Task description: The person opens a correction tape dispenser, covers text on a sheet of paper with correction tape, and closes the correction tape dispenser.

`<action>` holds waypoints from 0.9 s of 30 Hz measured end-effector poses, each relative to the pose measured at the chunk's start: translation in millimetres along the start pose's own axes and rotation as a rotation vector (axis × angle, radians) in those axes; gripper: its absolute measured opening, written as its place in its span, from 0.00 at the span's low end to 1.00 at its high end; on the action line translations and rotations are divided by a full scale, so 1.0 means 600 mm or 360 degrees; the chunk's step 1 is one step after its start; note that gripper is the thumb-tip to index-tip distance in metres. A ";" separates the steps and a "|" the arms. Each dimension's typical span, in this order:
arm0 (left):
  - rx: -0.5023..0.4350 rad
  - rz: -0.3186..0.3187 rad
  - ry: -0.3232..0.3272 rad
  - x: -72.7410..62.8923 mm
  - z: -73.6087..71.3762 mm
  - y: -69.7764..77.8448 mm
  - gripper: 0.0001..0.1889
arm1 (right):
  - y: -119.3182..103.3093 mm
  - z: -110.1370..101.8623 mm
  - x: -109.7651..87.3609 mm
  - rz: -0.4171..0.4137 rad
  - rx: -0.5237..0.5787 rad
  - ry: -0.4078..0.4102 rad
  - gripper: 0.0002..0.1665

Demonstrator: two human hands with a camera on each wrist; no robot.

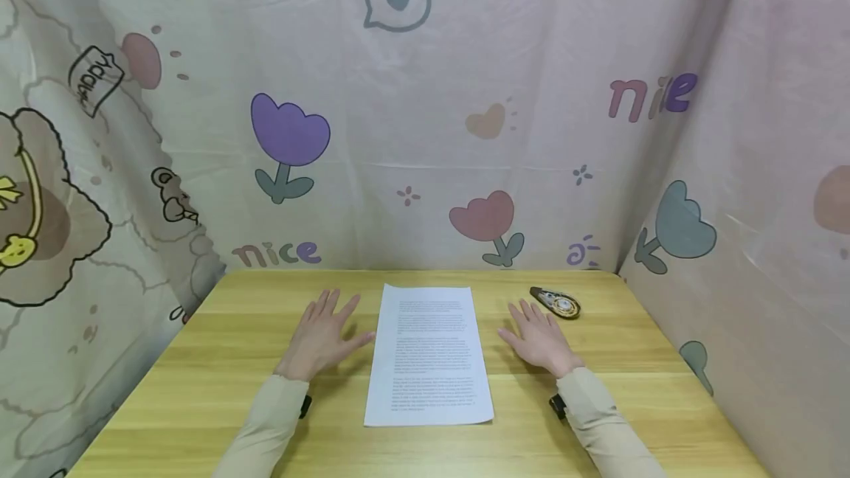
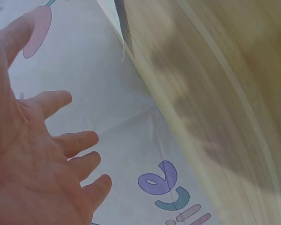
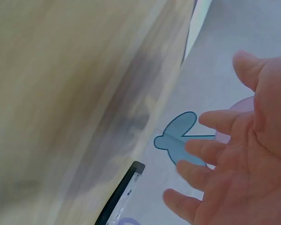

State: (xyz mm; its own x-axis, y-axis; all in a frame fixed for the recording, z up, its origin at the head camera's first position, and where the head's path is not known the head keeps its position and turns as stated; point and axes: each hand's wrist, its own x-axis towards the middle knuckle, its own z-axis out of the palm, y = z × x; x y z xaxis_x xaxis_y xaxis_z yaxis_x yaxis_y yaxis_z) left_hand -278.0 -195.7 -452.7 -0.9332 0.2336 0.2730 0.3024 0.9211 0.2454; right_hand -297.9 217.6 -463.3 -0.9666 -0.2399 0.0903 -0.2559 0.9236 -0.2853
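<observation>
A printed sheet of paper [image 1: 429, 356] lies flat on the wooden table, between the two hands. To its left, the left hand [image 1: 323, 338] is spread palm down over the table, its thumb tip near the paper's left edge. The right hand [image 1: 539, 338] hovers on the other side with fingers spread, holding nothing. Just beyond its fingertips lies a correction tape dispenser [image 1: 556, 303] with a dark tip and a patterned body. Both wrist views show bare palms, the left hand [image 2: 42, 154] and the right hand [image 3: 234, 154], with shadows on the wood below.
The wooden table [image 1: 199, 389] ends at a patterned curtain [image 1: 398, 131] with tulips, hearts and lettering, which also hangs along both sides. A dark wrist strap [image 1: 558, 407] shows at the right cuff, another strap [image 1: 305, 407] at the left.
</observation>
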 end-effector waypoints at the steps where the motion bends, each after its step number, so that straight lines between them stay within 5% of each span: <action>1: 0.0001 0.0002 -0.0002 -0.001 0.000 0.000 0.45 | 0.001 0.000 0.001 0.0001 -0.0016 0.0012 0.42; 14: 0.0022 0.0033 0.0001 0.003 0.010 0.003 0.45 | 0.038 -0.010 0.032 0.0038 -0.0128 0.0119 0.40; 27: 0.0041 0.0042 -0.0006 0.009 0.016 0.003 0.45 | 0.071 -0.032 0.056 0.0236 -0.0132 0.0100 0.38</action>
State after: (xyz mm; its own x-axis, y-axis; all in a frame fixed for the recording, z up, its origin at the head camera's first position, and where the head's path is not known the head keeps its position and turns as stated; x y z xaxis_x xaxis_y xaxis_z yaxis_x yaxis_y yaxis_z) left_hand -284.5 -190.1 -459.7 -0.9257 0.2591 0.2756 0.3219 0.9222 0.2143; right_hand -341.0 254.4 -454.2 -0.9901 -0.0822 0.1134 -0.1057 0.9696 -0.2206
